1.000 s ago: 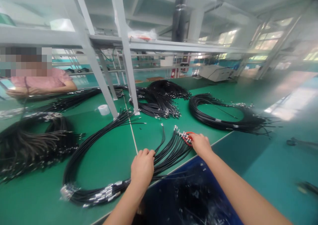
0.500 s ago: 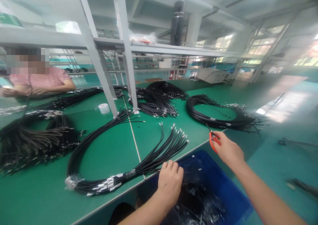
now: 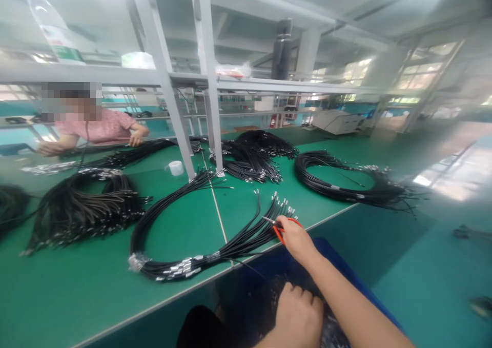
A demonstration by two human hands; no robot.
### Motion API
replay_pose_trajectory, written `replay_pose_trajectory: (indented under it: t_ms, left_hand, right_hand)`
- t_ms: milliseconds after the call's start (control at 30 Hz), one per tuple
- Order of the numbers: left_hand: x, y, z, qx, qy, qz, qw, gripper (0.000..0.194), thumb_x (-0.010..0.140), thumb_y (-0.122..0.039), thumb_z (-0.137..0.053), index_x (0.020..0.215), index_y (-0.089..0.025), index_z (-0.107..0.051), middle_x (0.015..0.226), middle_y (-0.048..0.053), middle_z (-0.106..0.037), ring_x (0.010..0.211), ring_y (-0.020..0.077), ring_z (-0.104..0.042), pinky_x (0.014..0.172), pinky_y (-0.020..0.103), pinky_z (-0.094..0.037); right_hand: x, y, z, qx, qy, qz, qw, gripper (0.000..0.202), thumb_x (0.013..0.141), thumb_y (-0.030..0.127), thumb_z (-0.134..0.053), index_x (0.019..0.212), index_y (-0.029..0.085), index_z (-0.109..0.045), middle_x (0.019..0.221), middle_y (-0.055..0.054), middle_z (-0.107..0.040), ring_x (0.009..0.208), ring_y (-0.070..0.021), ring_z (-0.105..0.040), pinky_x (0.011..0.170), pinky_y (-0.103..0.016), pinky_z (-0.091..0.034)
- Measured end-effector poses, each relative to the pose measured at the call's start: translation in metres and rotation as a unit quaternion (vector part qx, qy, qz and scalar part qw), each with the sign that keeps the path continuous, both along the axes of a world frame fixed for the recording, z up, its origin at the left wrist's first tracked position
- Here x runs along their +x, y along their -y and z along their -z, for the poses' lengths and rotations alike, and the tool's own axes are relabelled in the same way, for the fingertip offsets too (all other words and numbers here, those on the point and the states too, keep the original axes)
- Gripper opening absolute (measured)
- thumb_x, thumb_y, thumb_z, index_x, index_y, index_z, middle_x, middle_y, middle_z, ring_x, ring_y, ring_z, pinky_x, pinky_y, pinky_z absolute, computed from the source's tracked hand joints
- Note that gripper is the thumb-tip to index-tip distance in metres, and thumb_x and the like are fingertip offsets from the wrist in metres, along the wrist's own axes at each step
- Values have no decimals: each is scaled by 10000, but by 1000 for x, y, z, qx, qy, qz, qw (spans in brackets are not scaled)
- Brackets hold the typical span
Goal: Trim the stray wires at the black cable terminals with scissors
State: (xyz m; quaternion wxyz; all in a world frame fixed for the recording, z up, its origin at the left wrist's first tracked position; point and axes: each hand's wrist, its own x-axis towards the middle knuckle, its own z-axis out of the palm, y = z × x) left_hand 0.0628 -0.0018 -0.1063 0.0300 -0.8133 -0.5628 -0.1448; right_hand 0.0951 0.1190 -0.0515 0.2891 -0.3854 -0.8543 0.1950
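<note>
My right hand [image 3: 298, 240] grips red-handled scissors [image 3: 277, 226], their pointed tip over the loose ends of a bundle of black cables [image 3: 163, 268]. The bundle curves across the green table, bound with clear wrap, with white tags along it and silvery tips at its fanned end. Lower down, my left hand [image 3: 300, 312] is closed over the blue bin [image 3: 342, 263]. A single black cable [image 3: 249, 266] leaves the bundle across the table edge toward this hand; the fingertips themselves are hidden.
Coiled black cables [image 3: 334, 186] lie at right, more bundles [image 3: 253, 156] behind and a large one [image 3: 88, 204] at left. White shelf posts [image 3: 209, 81] stand on the table [image 3: 184, 225] near a white roll [image 3: 176, 168]. Across it sits a person in pink [image 3: 96, 127].
My right hand has brought the scissors left to the cable ends. My left hand has moved down and right, away from the bundle, over the bin. The view has shifted left.
</note>
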Motion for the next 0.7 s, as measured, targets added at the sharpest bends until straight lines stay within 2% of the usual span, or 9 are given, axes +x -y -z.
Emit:
replay_pose_trajectory:
  t_ms: [100,167,267,367,467,533,600,667,700]
  left_hand:
    - [-2,3,1,9,7,16,1000,148,767,-260,-619,674,-153,-577,614,41,-640,584,179,-585,535,330,-298]
    - [-3,4,-2,12,16,28,999,167,738,-292,-648,668,-160,-572,611,36,-642,576,174,-583,523,326,-293]
    - [-1,5,-12,10,40,45,998,153,732,-266,-649,647,-180,-554,587,11,-631,560,154,-573,504,320,-284]
    - [1,9,-30,2,88,57,995,119,734,-312,-643,709,-220,-571,625,-12,-631,596,154,-573,524,316,-322]
    - [-2,14,-57,-5,164,44,985,43,811,-248,-567,847,-249,-589,789,-1,-640,720,153,-581,613,287,-394]
    - [-6,15,-75,-9,260,22,965,126,853,-184,-496,875,-247,-603,845,23,-624,777,154,-569,670,270,-421]
    - [-11,14,-88,5,318,20,948,158,860,-195,-484,842,-252,-630,799,33,-619,788,184,-552,704,303,-426]
    - [-14,12,-94,10,338,22,941,162,856,-212,-490,826,-254,-644,759,35,-622,766,199,-545,696,319,-431]
    - [-14,10,-95,3,343,21,939,164,856,-214,-488,827,-253,-645,754,33,-625,747,196,-550,679,311,-437]
  right_hand:
    - [5,-2,10,-20,-9,16,1000,207,897,289,-540,1046,151,-577,974,-47,-624,848,-198,-614,762,-405,-501]
    - [13,3,8,-40,-33,27,998,184,893,256,-531,1040,156,-575,909,-37,-633,811,-194,-618,750,-394,-497]
    - [31,15,-10,-73,-98,61,991,225,852,172,-483,1061,210,-557,865,-32,-643,795,-204,-621,759,-375,-483]
    - [66,30,-33,-101,-195,125,968,289,839,243,-463,1126,236,-499,951,-46,-620,805,-204,-629,771,-361,-489]
    - [112,55,-44,-119,-275,206,932,433,822,397,-527,1210,233,-425,863,-17,-573,610,-158,-588,575,-296,-508]
    - [134,79,-42,-141,-326,247,902,439,786,433,-595,1159,241,-467,749,26,-526,493,-115,-493,451,-239,-438]
    - [139,104,-33,-199,-425,257,845,413,729,409,-683,1067,247,-510,701,48,-496,489,-99,-462,434,-211,-397]
    - [127,124,-23,-260,-496,249,790,396,712,379,-712,1020,269,-489,633,76,-488,435,-86,-448,400,-189,-350]
    - [117,130,-19,-287,-514,238,773,404,712,379,-711,1024,276,-477,650,70,-522,427,-87,-457,400,-191,-357]
